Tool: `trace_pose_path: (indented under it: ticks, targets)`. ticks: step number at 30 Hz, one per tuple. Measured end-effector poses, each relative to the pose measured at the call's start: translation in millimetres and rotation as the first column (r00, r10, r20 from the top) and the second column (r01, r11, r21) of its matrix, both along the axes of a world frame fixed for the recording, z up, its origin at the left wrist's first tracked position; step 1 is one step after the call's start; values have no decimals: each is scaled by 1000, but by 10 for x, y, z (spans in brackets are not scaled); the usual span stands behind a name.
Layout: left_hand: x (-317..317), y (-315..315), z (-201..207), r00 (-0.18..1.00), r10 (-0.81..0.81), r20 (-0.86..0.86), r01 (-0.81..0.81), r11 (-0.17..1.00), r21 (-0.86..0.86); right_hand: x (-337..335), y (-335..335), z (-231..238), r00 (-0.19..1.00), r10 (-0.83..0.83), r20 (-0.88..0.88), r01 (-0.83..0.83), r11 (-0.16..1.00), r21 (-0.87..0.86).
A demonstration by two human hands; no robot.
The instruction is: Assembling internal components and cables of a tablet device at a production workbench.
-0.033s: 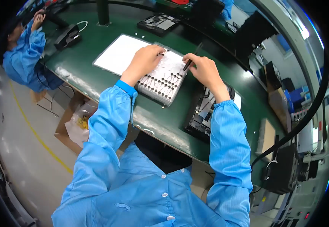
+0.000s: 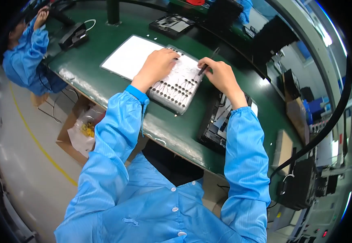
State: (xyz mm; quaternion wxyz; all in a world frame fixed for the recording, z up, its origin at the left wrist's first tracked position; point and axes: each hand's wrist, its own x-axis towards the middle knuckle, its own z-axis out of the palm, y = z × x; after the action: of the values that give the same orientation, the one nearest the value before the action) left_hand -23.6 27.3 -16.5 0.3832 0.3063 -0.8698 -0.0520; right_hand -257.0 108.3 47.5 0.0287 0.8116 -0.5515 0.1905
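Note:
A clear plastic tray (image 2: 178, 90) with rows of small dark round parts lies on the green workbench (image 2: 115, 97) in front of me. My left hand (image 2: 156, 67) rests flat on the tray's far left part, fingers spread over it. My right hand (image 2: 220, 75) is at the tray's right edge, closed around thin dark tweezers (image 2: 206, 63) whose tips point down at the tray. Both arms wear blue sleeves.
A white sheet (image 2: 129, 56) lies left of the tray. A black device (image 2: 220, 121) sits under my right forearm, another black tray (image 2: 172, 24) at the back. A person in blue (image 2: 26, 60) works at the far left. A cardboard box (image 2: 80, 127) stands below the bench.

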Motion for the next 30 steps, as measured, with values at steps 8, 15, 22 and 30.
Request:
trace_pose_path:
  ticks: [8, 15, 22, 30]
  targets:
    - [31, -107, -188, 999, 50, 10, -49, 995, -88, -139, -94, 89, 952, 158, -264, -116, 979, 169]
    - [-30, -106, -187, 999, -5, -41, 6, 1000, 27, -54, -260, 345, 878, 255, -405, -128, 941, 314]
    - [1, -105, -220, 1000, 8, -14, -8, 1000, -1, 177, -453, 455, 873, 360, -330, -147, 837, 527]
    - [-31, -114, -189, 1000, 6, -15, -5, 1000, 21, 95, -405, 540, 939, 249, -237, -111, 873, 475]
